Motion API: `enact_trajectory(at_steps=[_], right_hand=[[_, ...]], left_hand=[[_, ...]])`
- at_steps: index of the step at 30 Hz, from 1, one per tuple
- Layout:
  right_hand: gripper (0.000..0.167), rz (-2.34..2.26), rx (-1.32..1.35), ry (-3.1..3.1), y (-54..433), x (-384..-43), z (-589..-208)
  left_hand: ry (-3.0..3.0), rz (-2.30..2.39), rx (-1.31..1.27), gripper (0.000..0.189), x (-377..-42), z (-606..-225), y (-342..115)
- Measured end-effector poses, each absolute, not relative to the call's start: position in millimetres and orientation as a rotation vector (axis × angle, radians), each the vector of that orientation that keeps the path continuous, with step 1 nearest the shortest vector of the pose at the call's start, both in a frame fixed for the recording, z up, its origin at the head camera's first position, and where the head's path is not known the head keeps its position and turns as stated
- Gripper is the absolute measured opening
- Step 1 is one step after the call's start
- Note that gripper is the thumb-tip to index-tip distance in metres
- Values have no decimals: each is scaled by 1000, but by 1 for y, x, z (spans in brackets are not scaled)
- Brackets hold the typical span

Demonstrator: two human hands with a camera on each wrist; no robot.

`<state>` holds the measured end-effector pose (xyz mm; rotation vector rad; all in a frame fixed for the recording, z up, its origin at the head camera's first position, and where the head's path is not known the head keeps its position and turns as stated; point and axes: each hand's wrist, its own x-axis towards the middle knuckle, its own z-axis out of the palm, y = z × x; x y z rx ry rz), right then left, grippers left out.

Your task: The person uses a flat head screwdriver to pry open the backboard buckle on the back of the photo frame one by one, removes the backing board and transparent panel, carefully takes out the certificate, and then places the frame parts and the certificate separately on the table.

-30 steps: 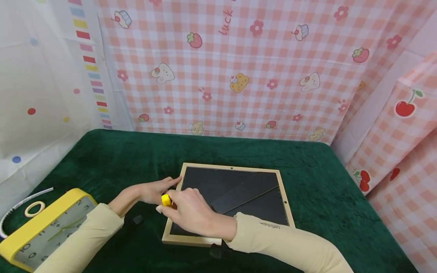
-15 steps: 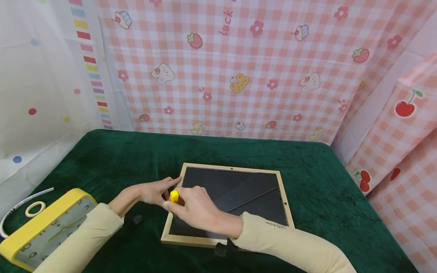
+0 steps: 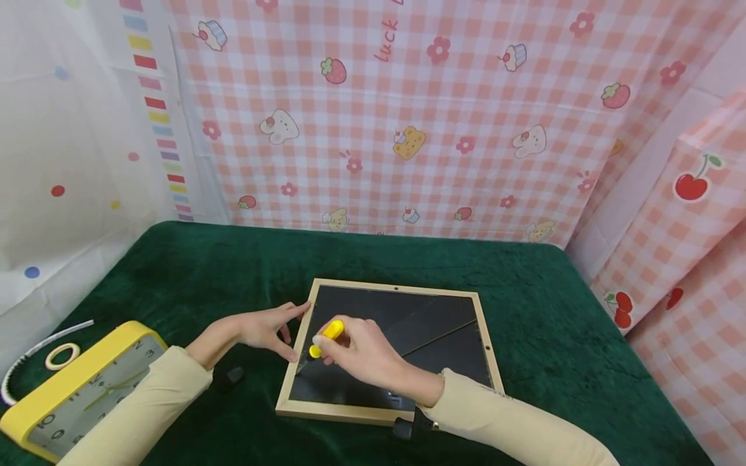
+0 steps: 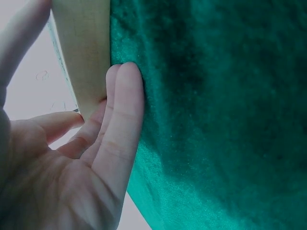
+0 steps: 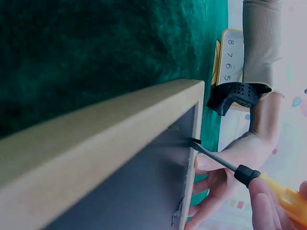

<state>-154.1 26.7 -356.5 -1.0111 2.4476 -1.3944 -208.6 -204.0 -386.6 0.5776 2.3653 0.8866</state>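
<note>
A picture frame of pale wood lies on the green cloth, its black backing board facing up. My left hand rests against the frame's left side, thumb and index finger on the wood. In the left wrist view its other fingers lie nearly straight along the outer edge. With my right hand I grip the yellow handle of a screwdriver. The right wrist view shows its metal shaft slanting down to the inner edge, tip right at a small black tab.
A yellow clock lies at the left, beside my left sleeve. A wooden ring and a curved white cord are just beyond it. Dark green cloth covers the table, with a pink checked curtain behind.
My right hand has moved right with the screwdriver and tilted it, so its shaft now shows at the frame's left inner edge. The left hand has stayed in place.
</note>
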Motion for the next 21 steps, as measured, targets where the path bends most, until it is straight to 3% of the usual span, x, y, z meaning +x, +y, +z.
enact_trajectory(at_steps=[9, 21], right_hand=[[19, -1354, -1093, 2532, 21, -147, -355], [20, -1188, -1395, 2665, 1, -138, -347]], left_hand=[[2364, 887, 579, 103, -208, -384, -203], [2356, 875, 650, 98, -209, -385, -206]])
